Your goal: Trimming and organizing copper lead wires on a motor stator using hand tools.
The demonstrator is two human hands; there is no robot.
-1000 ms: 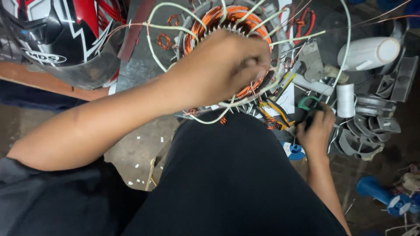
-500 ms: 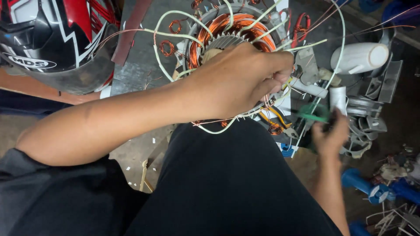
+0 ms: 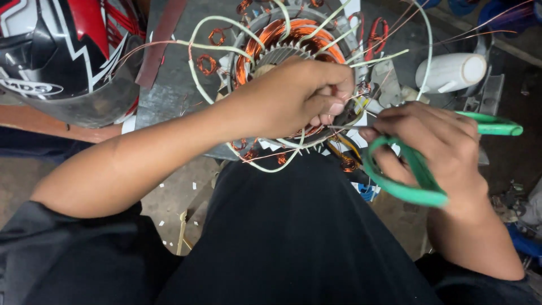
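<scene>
Fingers of the right hand (image 3: 435,147) are threaded through green scissors (image 3: 418,169), closed round the handles, above the lap. Beyond, the left hand (image 3: 299,96) pinches wires together over the copper-wound motor coil (image 3: 293,34).
</scene>
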